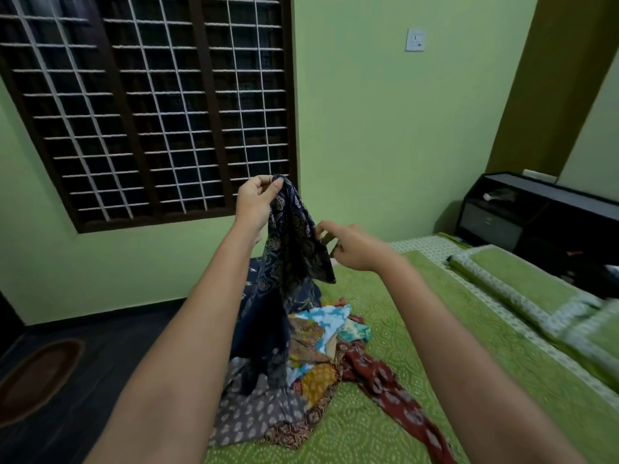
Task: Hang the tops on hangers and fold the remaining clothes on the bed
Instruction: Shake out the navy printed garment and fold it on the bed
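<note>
Here the left hand [256, 204] pinches the top edge of a dark navy printed garment [293, 242], thumb and fingers closed on the cloth, and lifts it above the pile of clothes [318, 346]. The right hand [351, 247] is at the garment's 3 o'clock edge, fingers curled and apparently nipping the hem there, though blur hides the exact contact. The garment's lower part trails down into the pile, so it is not yet free.

To do this step well, I judge the person should raise the cloth until it clears the heap, then walk both hands along the upper edge to find shoulders or a waistband; that tells whether it goes on a hanger or gets folded. A shake would loosen the twist. No hanger is visible.

The pile sits at 6 o'clock from the lifted garment, on a green quilted bedspread [418, 380]; a maroon printed cloth [392, 383] strays toward 5 o'clock, and a grey printed piece [254, 416] lies at 7 o'clock. Green pillows [522, 289] lie at 3 o'clock, a dark headboard unit [536, 212] behind them. A barred window [150, 105] fills 10 o'clock, a wall switch [415, 39] sits at 1 o'clock, and an oval mat [40, 380] lies on the dark floor at 8 o'clock.
</note>
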The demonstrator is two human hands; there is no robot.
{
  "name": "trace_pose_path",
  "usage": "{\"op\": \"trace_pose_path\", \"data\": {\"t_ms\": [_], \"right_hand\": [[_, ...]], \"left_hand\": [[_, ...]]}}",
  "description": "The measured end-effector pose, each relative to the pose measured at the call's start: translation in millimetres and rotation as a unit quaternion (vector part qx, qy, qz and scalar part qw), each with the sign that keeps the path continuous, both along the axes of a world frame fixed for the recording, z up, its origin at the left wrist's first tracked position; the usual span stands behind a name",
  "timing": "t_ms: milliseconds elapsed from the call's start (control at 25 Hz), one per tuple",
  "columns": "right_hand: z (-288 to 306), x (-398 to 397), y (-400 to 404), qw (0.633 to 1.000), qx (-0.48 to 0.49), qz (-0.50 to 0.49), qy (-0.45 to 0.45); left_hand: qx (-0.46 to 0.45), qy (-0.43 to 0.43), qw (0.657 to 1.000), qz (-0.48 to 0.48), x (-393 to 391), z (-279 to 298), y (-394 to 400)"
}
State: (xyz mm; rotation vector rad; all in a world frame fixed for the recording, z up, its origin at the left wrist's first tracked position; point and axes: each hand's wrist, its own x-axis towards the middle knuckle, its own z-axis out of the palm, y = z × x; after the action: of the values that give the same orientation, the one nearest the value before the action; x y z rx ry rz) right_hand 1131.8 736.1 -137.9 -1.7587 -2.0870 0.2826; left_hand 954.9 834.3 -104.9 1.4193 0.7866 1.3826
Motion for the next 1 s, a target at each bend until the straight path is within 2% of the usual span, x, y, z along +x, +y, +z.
{"op": "trace_pose_path", "data": {"t_ms": [160,280,360,440,480,600,640,720,800,920,1000], "right_hand": [[-31,-12,-33,0.999,0.023,-0.032,-0.009],[-46,5,-51,0.987,-0.107,-0.119,-0.018],[-38,39,-62,0.961,-0.117,-0.234,-0.091],[-24,78,-82,0.925,-0.045,-0.338,-0.166],[-15,94,-94,0.914,-0.034,-0.357,-0.192],[12,133,-131,0.924,-0.153,-0.285,-0.203],[19,145,-147,0.92,-0.161,-0.284,-0.217],[27,178,-182,0.889,-0.069,-0.346,-0.293],[26,219,-222,0.862,-0.014,-0.398,-0.313],[25,268,-278,0.859,-0.064,-0.397,-0.317],[24,298,-316,0.866,-0.1,-0.38,-0.309]], "left_hand": [[0.002,-0.012,1.0,-0.002,17,-4,-13],[0.021,0.033,0.999,0.032,28,-14,-9],[0.045,0.141,0.989,0.025,35,-33,-8],[0.097,0.272,0.957,0.002,45,-56,-19],[0.105,0.306,0.946,-0.008,52,-65,-29],[0.094,0.327,0.94,-0.011,85,-81,-63],[0.096,0.324,0.941,-0.03,97,-83,-76],[0.116,0.303,0.938,-0.122,124,-81,-106],[0.147,0.28,0.924,-0.214,155,-75,-144],[0.19,0.314,0.894,-0.257,202,-72,-198],[0.189,0.331,0.891,-0.248,232,-76,-226]]}}
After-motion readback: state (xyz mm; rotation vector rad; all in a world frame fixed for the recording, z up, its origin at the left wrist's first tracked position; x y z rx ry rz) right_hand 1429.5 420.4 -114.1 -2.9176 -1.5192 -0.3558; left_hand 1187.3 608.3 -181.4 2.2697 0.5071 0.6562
